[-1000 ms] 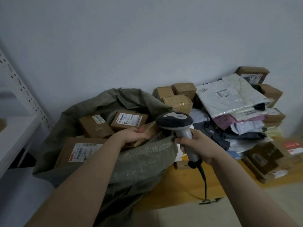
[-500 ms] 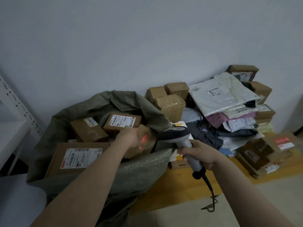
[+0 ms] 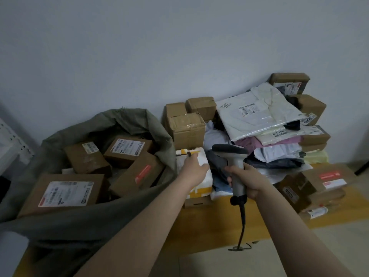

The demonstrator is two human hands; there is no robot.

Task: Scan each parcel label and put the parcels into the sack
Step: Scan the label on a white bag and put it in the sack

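Note:
The grey-green sack (image 3: 127, 121) stands open at the left with several brown labelled boxes in it, among them one with a red sticker (image 3: 139, 173). My left hand (image 3: 194, 169) reaches past the sack's right rim and grips the top of a white and yellow parcel (image 3: 202, 157) at the edge of the pile. Around the handle of the grey barcode scanner (image 3: 236, 166) my right hand (image 3: 246, 180) is closed, and the scanner's dark head sits just right of that parcel. The parcel's label is not visible.
A heap of parcels lies to the right against the wall: brown boxes (image 3: 188, 129), white and pink plastic mailers (image 3: 257, 114), more boxes (image 3: 319, 182) low at the right. They lie on a yellow-brown board (image 3: 209, 222). The scanner cable (image 3: 242, 222) hangs to the floor. A white shelf (image 3: 10, 144) stands far left.
My left hand let go of the box with the red sticker, which now lies in the sack, and moved right to the white and yellow parcel. The scanner shifted right.

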